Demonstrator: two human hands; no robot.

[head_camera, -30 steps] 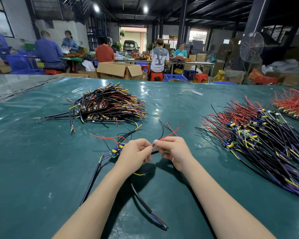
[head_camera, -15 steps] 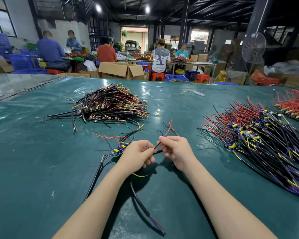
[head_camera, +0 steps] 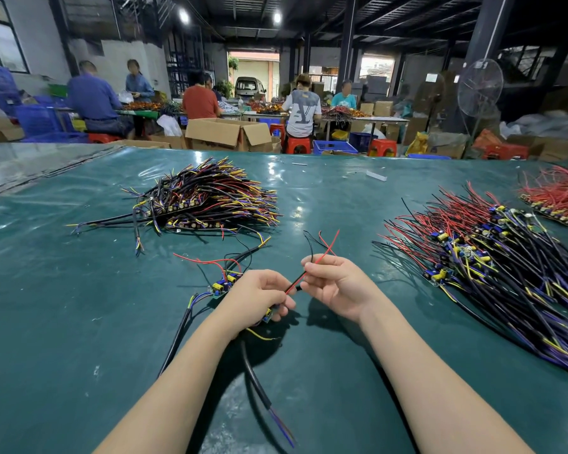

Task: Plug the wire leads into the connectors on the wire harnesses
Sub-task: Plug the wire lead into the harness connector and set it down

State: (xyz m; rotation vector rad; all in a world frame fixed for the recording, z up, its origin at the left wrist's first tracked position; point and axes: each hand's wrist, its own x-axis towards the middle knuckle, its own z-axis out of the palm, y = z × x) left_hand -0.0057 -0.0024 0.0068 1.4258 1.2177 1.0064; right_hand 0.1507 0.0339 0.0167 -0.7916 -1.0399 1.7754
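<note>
1. The red and black wire leads (head_camera: pixel 296 283) stretch between the two grips, just above the tabletop (head_camera: pixel 63 322). Their free ends fan up past the right grip.
2. The left grip (head_camera: pixel 259 299) is curled round the wire harness, whose small circuit board (head_camera: pixel 268 317) peeps out under the fingers. The harness's black cable (head_camera: pixel 256 381) trails from below this grip toward the person. The connector itself is hidden by the fingers.
3. The right grip (head_camera: pixel 336 286) pinches the leads between thumb and forefinger, the other fingers loosely curled.
4. The step in hand looks like sorting and lining up the leads, not yet seating them. The next move probably calls for the left grip to hold the board steady while the right grip guides a lead end into the connector, a fine alignment.
5. Just left of the left grip a second harness (head_camera: pixel 222 286) lies on the tabletop. A heap of harnesses (head_camera: pixel 207 201) sits beyond and left of that grip. A larger heap (head_camera: pixel 489 257) lies well to the right of the right grip.
6. No container stands near either grip. Far beyond them is an open cardboard box (head_camera: pixel 227 132) and a blue basket (head_camera: pixel 333 147); their contents cannot be made out.
</note>
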